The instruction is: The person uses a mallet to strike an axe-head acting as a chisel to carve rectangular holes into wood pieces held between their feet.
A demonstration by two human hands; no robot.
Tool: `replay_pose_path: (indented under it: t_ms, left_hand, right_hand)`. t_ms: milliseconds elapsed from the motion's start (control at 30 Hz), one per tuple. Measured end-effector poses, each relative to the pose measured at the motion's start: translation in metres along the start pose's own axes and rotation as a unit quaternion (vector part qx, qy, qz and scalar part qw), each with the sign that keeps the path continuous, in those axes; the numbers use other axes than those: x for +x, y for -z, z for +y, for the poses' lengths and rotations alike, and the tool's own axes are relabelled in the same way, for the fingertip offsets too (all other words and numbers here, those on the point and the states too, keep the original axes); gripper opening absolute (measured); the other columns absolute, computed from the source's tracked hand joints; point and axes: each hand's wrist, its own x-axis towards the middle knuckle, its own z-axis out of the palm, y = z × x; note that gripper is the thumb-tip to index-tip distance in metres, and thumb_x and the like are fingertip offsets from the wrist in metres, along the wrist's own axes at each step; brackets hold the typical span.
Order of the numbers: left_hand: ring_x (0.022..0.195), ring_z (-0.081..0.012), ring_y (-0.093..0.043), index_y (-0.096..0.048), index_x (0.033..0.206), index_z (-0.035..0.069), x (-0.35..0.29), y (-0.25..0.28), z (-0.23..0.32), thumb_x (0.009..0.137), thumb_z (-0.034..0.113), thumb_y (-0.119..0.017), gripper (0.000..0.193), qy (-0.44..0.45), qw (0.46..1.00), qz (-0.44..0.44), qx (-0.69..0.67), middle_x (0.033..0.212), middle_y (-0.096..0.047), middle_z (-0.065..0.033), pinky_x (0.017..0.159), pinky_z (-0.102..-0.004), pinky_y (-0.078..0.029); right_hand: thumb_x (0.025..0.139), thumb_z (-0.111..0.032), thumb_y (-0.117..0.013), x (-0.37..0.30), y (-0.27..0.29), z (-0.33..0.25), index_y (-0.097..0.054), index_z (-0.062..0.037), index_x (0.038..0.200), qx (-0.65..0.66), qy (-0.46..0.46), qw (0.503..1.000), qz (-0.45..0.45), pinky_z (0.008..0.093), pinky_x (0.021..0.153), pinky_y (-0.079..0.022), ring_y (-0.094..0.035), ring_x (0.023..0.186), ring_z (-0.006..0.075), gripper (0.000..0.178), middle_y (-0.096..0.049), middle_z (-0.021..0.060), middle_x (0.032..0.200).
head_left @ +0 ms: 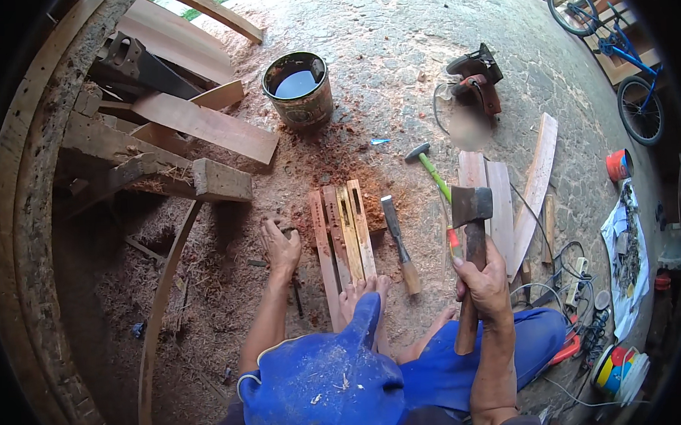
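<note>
My right hand (pixel 486 286) is wrapped round the wooden handle of a hatchet (pixel 472 205), its dark steel head raised above the floor. To the left, my left hand (pixel 281 247) has its fingers curled about a dark slim metal tool (pixel 297 294), partly hidden by the hand and wrist. Between my hands lie several narrow wooden pieces (pixel 357 219) side by side, slots cut in the lighter ones. My bare foot (pixel 357 294) rests on their near end. A wood-handled chisel (pixel 400 248) lies just right of them.
A hammer (pixel 432 170) with a green handle lies beyond the hatchet, near loose boards (pixel 500 205). Farther back are a bucket of liquid (pixel 299 93) and a circular saw (pixel 478 81). Timber framing (pixel 225 179) and a handsaw (pixel 140 65) occupy the left; cables (pixel 575 267) trail at right.
</note>
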Motion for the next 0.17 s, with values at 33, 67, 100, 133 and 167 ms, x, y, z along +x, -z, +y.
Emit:
replay_pose_path:
  t_ms: [33, 67, 100, 133, 167]
  left_hand:
    - [0.114, -0.0414, -0.052, -0.047, 0.122, 0.0, -0.01, -0.001, -0.009, 0.081, 0.013, -0.07, 0.049, 0.007, 0.999, -0.034, 0.02, 0.117, -0.053, -0.0228, 0.099, -0.0488, -0.043]
    - [0.116, -0.0424, -0.051, -0.044, 0.126, -0.001, -0.02, -0.002, -0.018, 0.081, 0.015, -0.072, 0.056, 0.013, 0.997, -0.067, 0.042, 0.12, -0.053, -0.0238, 0.101, -0.0495, -0.042]
    - [0.118, -0.0433, -0.05, -0.041, 0.131, -0.002, -0.027, -0.004, -0.027, 0.081, 0.017, -0.074, 0.063, 0.022, 0.993, -0.099, 0.063, 0.123, -0.053, -0.0249, 0.104, -0.0502, -0.041]
    - [0.122, -0.0445, -0.049, -0.039, 0.134, -0.001, -0.029, -0.011, -0.037, 0.081, 0.017, -0.075, 0.067, 0.013, 0.994, -0.101, 0.042, 0.126, -0.052, -0.025, 0.106, -0.0499, -0.04]
    - [0.125, -0.0457, -0.048, -0.037, 0.137, 0.0, -0.03, -0.019, -0.05, 0.081, 0.018, -0.076, 0.071, 0.008, 0.995, -0.1, 0.021, 0.129, -0.051, -0.0252, 0.108, -0.0497, -0.039]
  right_hand:
    - [0.091, -0.01, -0.068, 0.003, -0.003, -0.001, -0.049, -0.0005, 0.134, 0.005, -0.007, 1.0, -0.007, 0.0249, 0.044, -0.045, -0.051, 0.049, 0.0072, 0.048, -0.055, -0.0011, 0.072]
    - [0.091, -0.011, -0.068, 0.006, -0.004, -0.002, -0.049, -0.0005, 0.134, 0.006, -0.013, 1.0, -0.013, 0.0249, 0.044, -0.045, -0.052, 0.049, 0.0073, 0.048, -0.055, -0.0012, 0.072]
    - [0.091, -0.011, -0.069, 0.009, -0.006, -0.003, -0.049, -0.0006, 0.134, 0.005, -0.019, 1.0, -0.021, 0.025, 0.044, -0.045, -0.052, 0.049, 0.0074, 0.048, -0.055, -0.0012, 0.071]
    - [0.091, -0.011, -0.069, 0.009, -0.007, -0.005, -0.049, -0.0006, 0.134, 0.0, -0.025, 0.999, -0.027, 0.0251, 0.044, -0.045, -0.052, 0.049, 0.0075, 0.049, -0.055, -0.0012, 0.071]
    - [0.091, -0.012, -0.069, 0.008, -0.008, -0.007, -0.049, -0.0009, 0.134, -0.005, -0.033, 0.999, -0.027, 0.0247, 0.045, -0.046, -0.053, 0.049, 0.0084, 0.049, -0.055, -0.0009, 0.07]
